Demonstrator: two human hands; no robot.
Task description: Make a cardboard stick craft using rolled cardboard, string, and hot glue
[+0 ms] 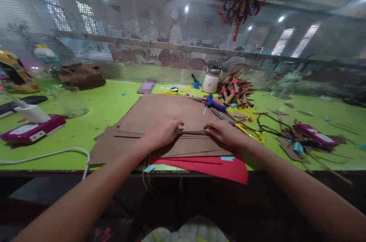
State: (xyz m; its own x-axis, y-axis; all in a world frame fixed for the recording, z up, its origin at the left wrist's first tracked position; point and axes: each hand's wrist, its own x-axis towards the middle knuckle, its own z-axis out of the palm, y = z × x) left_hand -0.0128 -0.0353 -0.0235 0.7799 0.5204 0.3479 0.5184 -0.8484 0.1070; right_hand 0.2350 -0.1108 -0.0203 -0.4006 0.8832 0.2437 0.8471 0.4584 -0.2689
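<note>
We noted left hand (167, 129) and right hand (224, 132) pinching opposite ends of a narrow brown strip (193, 131), neither nearer; it lay atop the brown stack (151, 114), long axis left to right. Blue glue gun (215, 104): stack's far right corner.

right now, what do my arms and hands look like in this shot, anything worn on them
Both forearms, the left and the right, are bare, with no sleeve in the picture. The left hand and right hand wear no gloves. No watch or bracelet shows; the fingers are too small and blurred to rule out a thin ring.
</note>
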